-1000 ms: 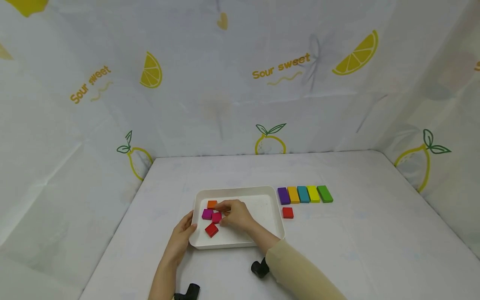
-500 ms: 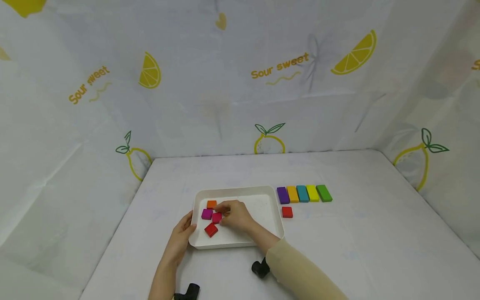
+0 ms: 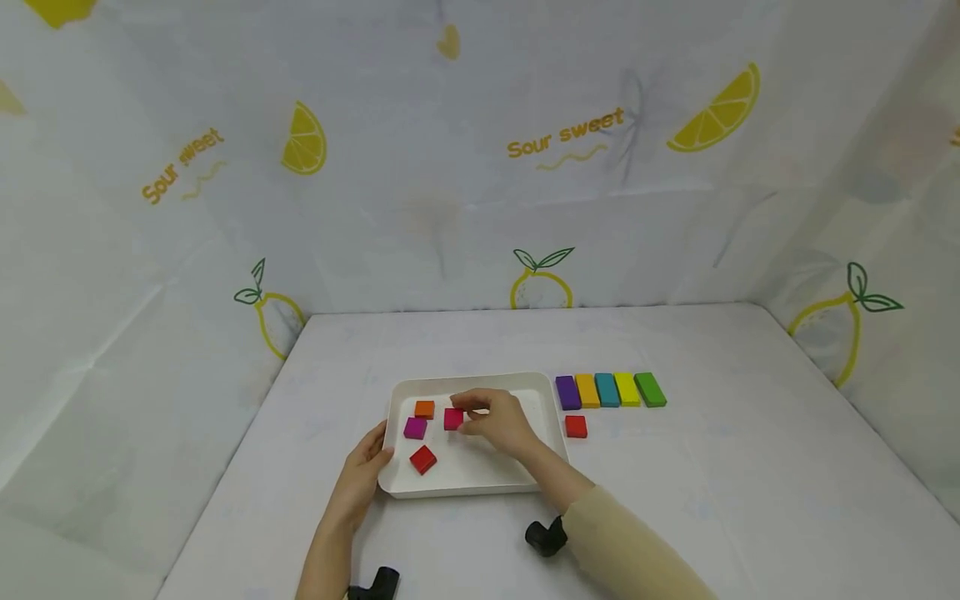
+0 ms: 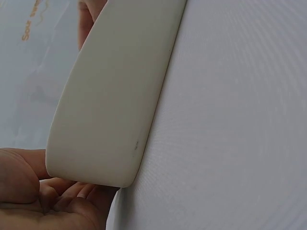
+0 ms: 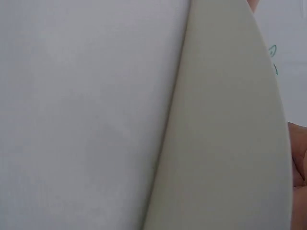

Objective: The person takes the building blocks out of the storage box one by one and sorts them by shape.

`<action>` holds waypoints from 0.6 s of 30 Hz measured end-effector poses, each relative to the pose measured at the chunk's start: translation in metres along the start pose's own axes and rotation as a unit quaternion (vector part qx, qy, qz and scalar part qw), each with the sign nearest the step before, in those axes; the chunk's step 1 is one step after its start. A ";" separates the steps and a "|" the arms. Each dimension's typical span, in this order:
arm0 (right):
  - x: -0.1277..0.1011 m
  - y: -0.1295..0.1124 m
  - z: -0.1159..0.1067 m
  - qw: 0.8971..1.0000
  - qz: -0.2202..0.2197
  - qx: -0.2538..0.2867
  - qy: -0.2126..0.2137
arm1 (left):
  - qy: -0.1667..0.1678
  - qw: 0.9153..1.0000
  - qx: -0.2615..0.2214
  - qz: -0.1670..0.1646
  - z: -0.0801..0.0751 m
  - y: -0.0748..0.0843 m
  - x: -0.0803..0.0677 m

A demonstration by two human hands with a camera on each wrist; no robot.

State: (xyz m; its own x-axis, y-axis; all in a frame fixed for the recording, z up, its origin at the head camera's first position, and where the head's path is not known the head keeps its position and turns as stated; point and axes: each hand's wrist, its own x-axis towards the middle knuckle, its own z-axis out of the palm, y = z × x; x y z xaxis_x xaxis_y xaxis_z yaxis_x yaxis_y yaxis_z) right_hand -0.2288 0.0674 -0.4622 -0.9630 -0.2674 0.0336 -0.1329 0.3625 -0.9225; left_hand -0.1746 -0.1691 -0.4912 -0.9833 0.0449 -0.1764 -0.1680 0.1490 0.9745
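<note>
A white rectangular tray (image 3: pixel 487 482) lies on the table, its left end gripped by my left hand (image 3: pixel 358 477), thumb at the rim. The left wrist view shows that hand's fingers (image 4: pixel 79 196) curled against the tray's outer wall (image 4: pixel 105 105). Over the middle of the tray, my right hand (image 3: pixel 501 423) pinches a pink block (image 3: pixel 452 419) between thumb and fingers. To its left in the tray sit an orange block (image 3: pixel 424 409), a magenta block (image 3: pixel 415 428) and, nearer the front, a turned red block (image 3: pixel 423 459). In the right wrist view the tray wall hides most of the right hand (image 5: pixel 300 163).
Right of the tray, a purple block (image 3: pixel 568 392), amber block (image 3: pixel 587 390), blue block (image 3: pixel 607 389), yellow block (image 3: pixel 626 388) and green block (image 3: pixel 650 389) form a row. A second red block (image 3: pixel 576 426) lies in front of the row. Printed white cloth surrounds the table.
My right hand has shifted right and slightly toward the back with the pink block, which now stands apart from the magenta one. The left hand and tray stay in place.
</note>
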 end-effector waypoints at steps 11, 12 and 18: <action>-0.024 0.003 -0.083 0.997 0.020 0.041 0.065 | -0.002 1.000 -0.002 0.005 -0.001 0.002 0.002; -0.027 0.005 -0.090 0.997 0.021 0.037 0.068 | -0.002 1.000 -0.002 0.004 -0.001 0.001 0.003; -0.045 0.022 -0.127 0.996 0.024 -0.013 0.081 | 0.004 1.000 -0.005 0.001 0.000 -0.002 0.001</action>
State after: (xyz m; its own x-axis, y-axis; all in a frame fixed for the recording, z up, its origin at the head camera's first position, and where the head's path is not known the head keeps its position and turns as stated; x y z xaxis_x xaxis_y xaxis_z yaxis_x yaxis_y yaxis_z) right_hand -0.2179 0.2011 -0.4349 -0.9934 -0.1019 0.0536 -0.0898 0.3944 -0.9145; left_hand -0.1756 -0.1696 -0.4936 -0.9843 0.0379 -0.1726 -0.1658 0.1392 0.9763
